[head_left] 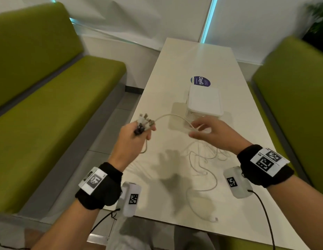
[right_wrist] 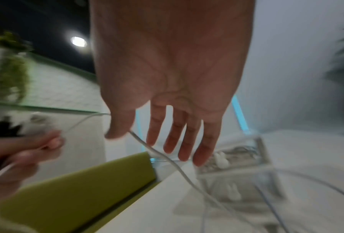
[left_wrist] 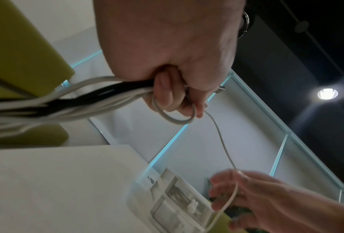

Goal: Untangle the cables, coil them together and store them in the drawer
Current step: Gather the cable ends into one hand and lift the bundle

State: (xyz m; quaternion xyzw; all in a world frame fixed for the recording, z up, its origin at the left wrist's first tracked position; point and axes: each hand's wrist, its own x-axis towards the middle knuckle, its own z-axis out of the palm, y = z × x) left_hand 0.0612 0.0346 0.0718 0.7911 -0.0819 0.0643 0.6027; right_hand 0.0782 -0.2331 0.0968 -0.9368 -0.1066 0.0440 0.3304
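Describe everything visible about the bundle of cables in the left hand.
The bundle of cables is several thin, smooth cords, mostly white with at least one black. The left hand grips them in a fist, plug ends fanning out above it. One white strand arcs across to the open right hand and crosses its fingers. The loose lengths lie tangled on the white table.

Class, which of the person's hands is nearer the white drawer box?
Right. The right hand hovers just in front of the box; the left hand is farther left, gripping cables.

Head view looks down over table (head_left: 175,69); wrist views upward, close, blurred; share drawer box (head_left: 204,100) seemingly.
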